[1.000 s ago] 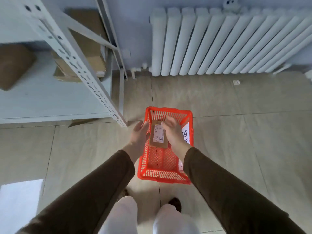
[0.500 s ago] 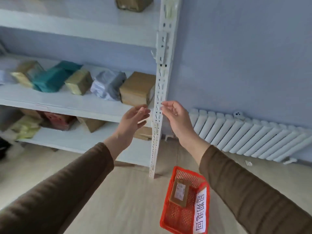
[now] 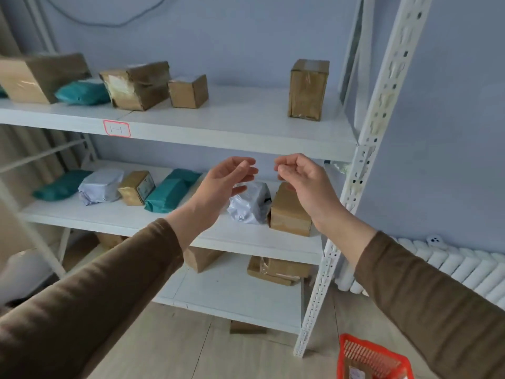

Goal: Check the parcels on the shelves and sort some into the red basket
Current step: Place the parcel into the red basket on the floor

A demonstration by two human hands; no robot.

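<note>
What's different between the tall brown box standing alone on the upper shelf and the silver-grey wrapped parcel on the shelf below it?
The tall brown cardboard box is rigid, square-edged and upright; the silver-grey plastic-wrapped parcel is soft, rounded and crinkled. The box stands alone with bare shelf around it; the parcel sits right beside a brown carton. The box is in full view; the left hand partly hides the parcel. Neither is being held.

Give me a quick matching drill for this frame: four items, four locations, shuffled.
Items:
1. tall brown box
2. grey bag parcel
3. red basket
4. radiator

Places:
A. floor, bottom right
B. upper shelf, standing alone at right
C. against the wall, right of the rack
D. middle shelf, behind the hands

Pairs: 1-B, 2-D, 3-A, 4-C
</note>
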